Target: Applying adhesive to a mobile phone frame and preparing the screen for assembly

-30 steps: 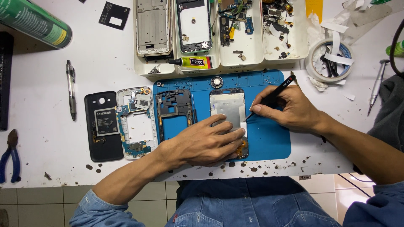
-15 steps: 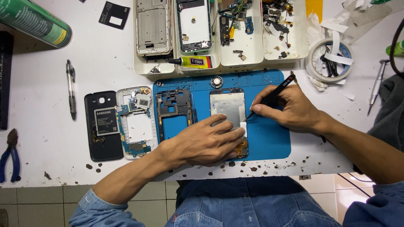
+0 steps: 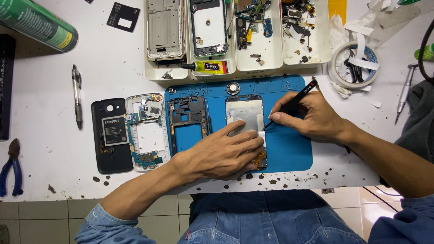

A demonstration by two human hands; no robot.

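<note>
up top, white trays (image 3: 312, 56) hold phone parts; left hand (image 3: 221, 153) flat on screen panel (image 3: 244, 115), right hand (image 3: 312, 115) fingers clenching black tool (image 3: 294, 103).

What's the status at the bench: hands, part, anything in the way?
Left hand pressing down on phone screen assembly. Right hand holding black tool, tip at assembly's right edge. Blue mat underneath; nothing blocking.
</note>
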